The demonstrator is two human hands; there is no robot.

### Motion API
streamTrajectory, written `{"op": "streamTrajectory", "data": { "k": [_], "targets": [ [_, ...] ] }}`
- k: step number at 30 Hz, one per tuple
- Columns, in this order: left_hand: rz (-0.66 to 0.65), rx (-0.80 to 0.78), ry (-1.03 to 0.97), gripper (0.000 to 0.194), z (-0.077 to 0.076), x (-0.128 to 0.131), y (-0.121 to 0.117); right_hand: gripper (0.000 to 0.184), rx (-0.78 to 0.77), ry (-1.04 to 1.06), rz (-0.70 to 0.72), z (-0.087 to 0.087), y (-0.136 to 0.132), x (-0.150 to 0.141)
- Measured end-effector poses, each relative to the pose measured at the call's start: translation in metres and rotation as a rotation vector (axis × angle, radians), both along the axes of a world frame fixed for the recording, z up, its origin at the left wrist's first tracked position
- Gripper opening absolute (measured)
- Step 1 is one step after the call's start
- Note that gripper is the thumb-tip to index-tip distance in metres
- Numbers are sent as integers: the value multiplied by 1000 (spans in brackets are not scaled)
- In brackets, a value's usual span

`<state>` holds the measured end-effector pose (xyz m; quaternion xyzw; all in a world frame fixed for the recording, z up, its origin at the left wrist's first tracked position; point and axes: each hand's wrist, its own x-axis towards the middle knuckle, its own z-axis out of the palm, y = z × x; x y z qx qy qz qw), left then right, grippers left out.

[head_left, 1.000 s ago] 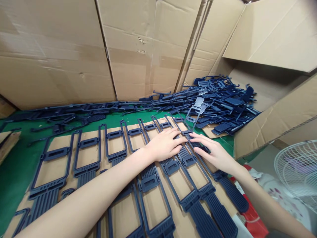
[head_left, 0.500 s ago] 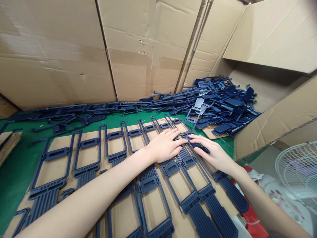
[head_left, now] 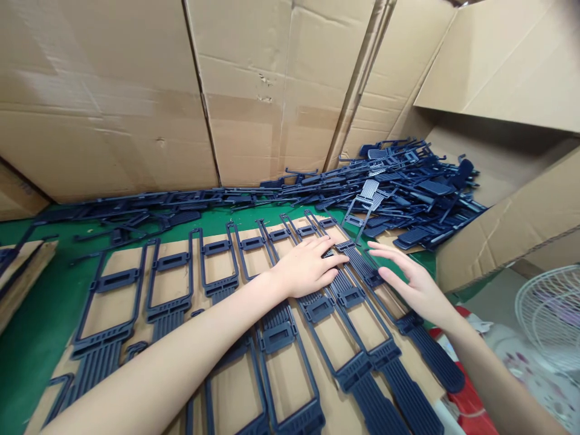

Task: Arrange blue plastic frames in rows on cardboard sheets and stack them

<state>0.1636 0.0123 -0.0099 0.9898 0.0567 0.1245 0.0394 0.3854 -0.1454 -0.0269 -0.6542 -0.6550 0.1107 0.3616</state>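
Note:
Dark blue plastic frames [head_left: 319, 309] with ribbed paddles lie in rows on a cardboard sheet [head_left: 238, 386]. Across several of them, at the right of the rows, my left hand [head_left: 310, 269] lies flat with its fingers spread. My right hand [head_left: 414, 287] is just to the right, fingers apart and nothing in them. It hovers beside the rightmost frame's ribbed part [head_left: 362, 266], apart from my left hand. The paddle [head_left: 437, 362] of a frame nearer me points toward the lower right. My left forearm hides part of the middle frames.
A heap of loose frames [head_left: 421, 193] stands at the back right, trailing left along the cardboard wall [head_left: 254, 121]. Green table surface [head_left: 27, 362] shows at the left, beside another cardboard piece [head_left: 34, 284]. A white fan [head_left: 550, 314] stands at the right.
My right hand has moved right, away from the left hand and off the rightmost frame. My left hand stays in place on the frames. The view has shifted slightly.

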Motion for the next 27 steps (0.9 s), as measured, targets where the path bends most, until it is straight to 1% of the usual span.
{"op": "streamTrajectory", "data": {
  "k": [4,7,15,20,24,27],
  "targets": [
    [-9,-6,-9,41,-1,0,0,42,-93,175,-66,-10,-18,5],
    [-14,-6,-20,40,-2,0,2,46,-145,233,-76,-13,-27,1],
    [-27,-32,-22,37,0,0,2,42,-72,261,-68,-19,-25,-15],
    [-27,-42,-23,35,4,-2,3,45,-102,212,-76,-19,-27,-19],
    [-30,-21,17,35,9,-4,2,50,-135,150,-56,-20,-28,-24],
    [-30,-2,53,35,13,-4,1,54,-124,133,-47,-21,-29,-30]
  ]
}}
